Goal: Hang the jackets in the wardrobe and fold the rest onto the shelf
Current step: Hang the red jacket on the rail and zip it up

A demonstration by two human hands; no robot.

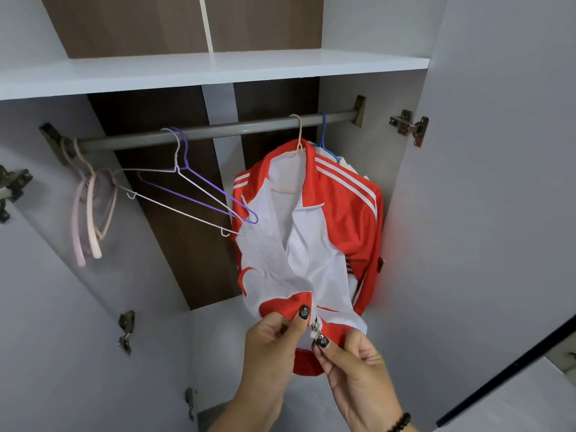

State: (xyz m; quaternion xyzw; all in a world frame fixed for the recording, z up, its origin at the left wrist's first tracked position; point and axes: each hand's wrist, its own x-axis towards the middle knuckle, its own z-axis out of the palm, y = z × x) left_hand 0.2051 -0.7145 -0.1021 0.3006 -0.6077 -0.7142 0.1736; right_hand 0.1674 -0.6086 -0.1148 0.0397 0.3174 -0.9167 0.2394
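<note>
Jacket: smooth synthetic cloth, faintly glossy, red with a matt white lining. Zipper pull: shiny metal, at 6 o'clock of the jacket. Rail: smooth grey metal with a satin finish. Wire hangers: thin wire, coated in white and purple, at 9 o'clock of the jacket. Pink hangers: smooth plastic. Shelf: matt white laminate. Back panel: dark wood-grain, matt. Hinge: bright plated metal.
</note>
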